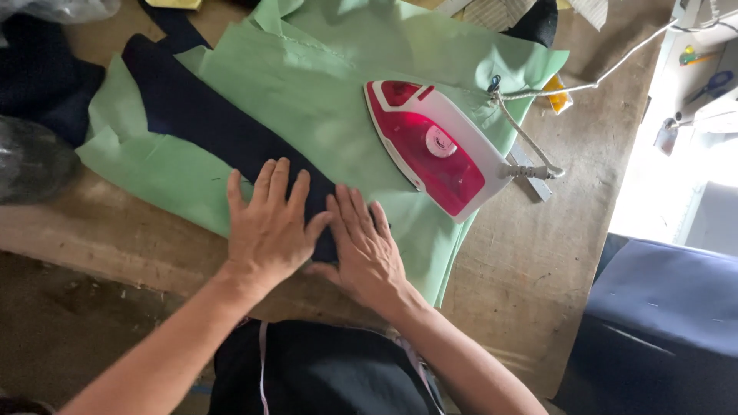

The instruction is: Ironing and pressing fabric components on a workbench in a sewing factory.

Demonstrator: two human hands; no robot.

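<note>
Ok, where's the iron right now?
In the head view the iron lies on the green cloth, right of centre, just beyond the right hand and right of the navy strip.

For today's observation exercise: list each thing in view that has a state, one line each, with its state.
Left hand: flat, pressing the strip.
Right hand: flat, pressing the strip.
Long navy cloth strip: spread across the green cloth.
Light green cloth: laid out, creased.
Red and white iron: set down on the green cloth, untouched.

A tailoring workshop, by the look of it: a burlap-covered counter [538, 253] carries cut green fabric [307, 84], a dark navy cloth strip [207, 123] and a red-and-white electric iron [430, 146], with scissors [711, 84] lying nearby.
</note>
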